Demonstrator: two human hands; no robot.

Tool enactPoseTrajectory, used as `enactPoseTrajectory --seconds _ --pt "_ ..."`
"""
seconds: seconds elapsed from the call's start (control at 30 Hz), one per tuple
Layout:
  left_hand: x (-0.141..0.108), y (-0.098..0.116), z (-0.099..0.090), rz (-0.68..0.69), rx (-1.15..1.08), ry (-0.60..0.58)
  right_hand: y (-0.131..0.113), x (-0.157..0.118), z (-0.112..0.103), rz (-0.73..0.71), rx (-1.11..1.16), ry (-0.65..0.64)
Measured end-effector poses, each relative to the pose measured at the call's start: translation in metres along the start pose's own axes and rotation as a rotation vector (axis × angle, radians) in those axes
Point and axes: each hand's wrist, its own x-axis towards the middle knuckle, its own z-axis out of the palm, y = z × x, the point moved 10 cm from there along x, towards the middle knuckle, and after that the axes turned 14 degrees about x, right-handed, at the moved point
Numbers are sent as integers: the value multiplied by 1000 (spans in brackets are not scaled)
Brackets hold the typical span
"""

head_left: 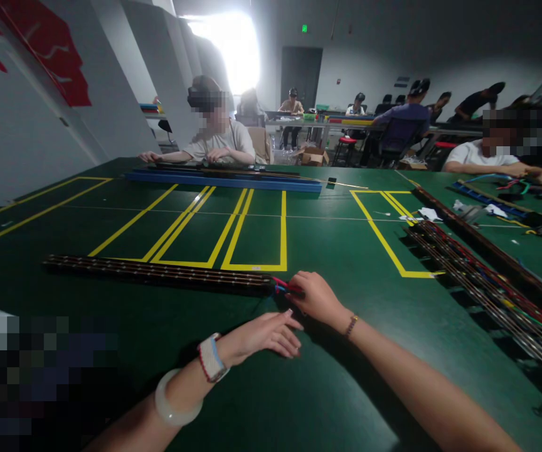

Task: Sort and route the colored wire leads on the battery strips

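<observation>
Right hand (pixel 317 299): fingers pinched on coloured wires (pixel 280 283)
Left hand (pixel 262 336): loosely open, empty, just beside
Dark bar (pixel 158 274): on green table (pixel 261 408), wires at its right end
Blue trough (pixel 233 182): dark strips (pixel 181 167) along its top; inside hidden

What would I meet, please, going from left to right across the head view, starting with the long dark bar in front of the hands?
Dark bar, wires, right hand, beaded bracelet, coloured wire bundle.
</observation>
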Motion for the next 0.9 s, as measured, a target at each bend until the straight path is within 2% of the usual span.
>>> enactPoseTrajectory --seconds 0.13,0.23,0.37,0.47,0.57,0.7,0.9 --pt "13 -2 3 -1 -227 96 -23 -2 17 -151 -213 20" --pt "19 0 -4 75 -371 192 -33 -8 22 -277 -337 62" --pt "19 -1 -13 185 -580 331 -47 -18 24 -438 -416 129" --pt "21 -4 -14 225 -725 406 -55 -23 24 -507 -442 157" --pt "26 -3 -17 248 -734 460 -59 -28 24 -530 -457 177" --pt "29 -7 -31 232 -696 583 -59 -37 24 -545 -452 186" --pt "33 -10 -37 178 -630 601 -52 -44 18 -503 -364 167"
